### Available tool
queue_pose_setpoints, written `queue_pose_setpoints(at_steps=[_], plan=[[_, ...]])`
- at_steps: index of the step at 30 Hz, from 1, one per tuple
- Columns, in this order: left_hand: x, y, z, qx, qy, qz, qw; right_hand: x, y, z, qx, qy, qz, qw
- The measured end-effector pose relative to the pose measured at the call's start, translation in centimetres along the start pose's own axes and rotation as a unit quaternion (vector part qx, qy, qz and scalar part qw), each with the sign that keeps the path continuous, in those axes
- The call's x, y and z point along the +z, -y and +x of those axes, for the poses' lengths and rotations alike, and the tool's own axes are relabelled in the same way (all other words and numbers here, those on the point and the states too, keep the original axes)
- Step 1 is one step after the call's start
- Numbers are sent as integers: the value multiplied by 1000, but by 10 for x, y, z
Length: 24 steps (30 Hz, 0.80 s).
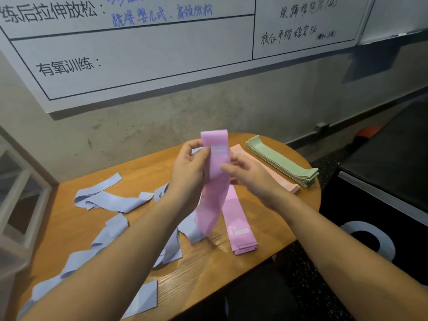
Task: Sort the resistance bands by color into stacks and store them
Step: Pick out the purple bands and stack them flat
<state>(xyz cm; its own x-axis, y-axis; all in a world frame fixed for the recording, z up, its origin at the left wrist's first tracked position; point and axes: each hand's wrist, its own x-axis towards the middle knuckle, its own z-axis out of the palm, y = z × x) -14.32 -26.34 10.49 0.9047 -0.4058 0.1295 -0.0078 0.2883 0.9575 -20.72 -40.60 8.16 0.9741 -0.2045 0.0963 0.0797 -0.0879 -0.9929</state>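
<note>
the rounded wooden bench (pixel 231 269) is carrying everything, so starting there: loose pale lavender flat elastic bands (pixel 111 198) are lying scattered and crumpled over its left and near side, while three sorted stacks are sitting toward the right — a sage green stack of flat bands (pixel 282 163) farthest back, a peach stack of flat bands (pixel 278 176) just beside it, and a bright pink stack of flat bands (pixel 240 235) nearest.

the pink flat elastic loop band (pixel 214 181) is hanging in the air above the bench, between both hands, its lower end drooping toward the pink stack. it looks very light, thin and limp, probably a little tacky rather than slippery, and in no way fragile; it is sagging wherever it is not held. the sensible places to take it are the flat faces near one end, pinched so the two layers stay aligned, with the other hand smoothing downward.

the left hand (pixel 190 167) is raised, fingers curling round the band's left edge near the top, thumb pressing on its face. the right hand (pixel 245 174) is pinching the right edge slightly lower with thumb and fingertips. both forearms are reaching forward from the near edge, converging on the band.
</note>
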Motion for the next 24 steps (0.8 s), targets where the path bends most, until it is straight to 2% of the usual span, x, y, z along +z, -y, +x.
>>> queue_pose_setpoints(at_steps=[2,10,18,24], plan=[[6,-4,10,-32,-9,-23,999,-3,-18,-5,36,43,-20,998],[21,7,73,-123,-49,-86,987,-24,-56,-13,169,71,-80,980],[18,76,111,-225,-86,7,971,-26,-94,-24,230,26,-73,970],[5,127,113,-287,-101,113,946,-27,-115,-29,269,70,-147,949]])
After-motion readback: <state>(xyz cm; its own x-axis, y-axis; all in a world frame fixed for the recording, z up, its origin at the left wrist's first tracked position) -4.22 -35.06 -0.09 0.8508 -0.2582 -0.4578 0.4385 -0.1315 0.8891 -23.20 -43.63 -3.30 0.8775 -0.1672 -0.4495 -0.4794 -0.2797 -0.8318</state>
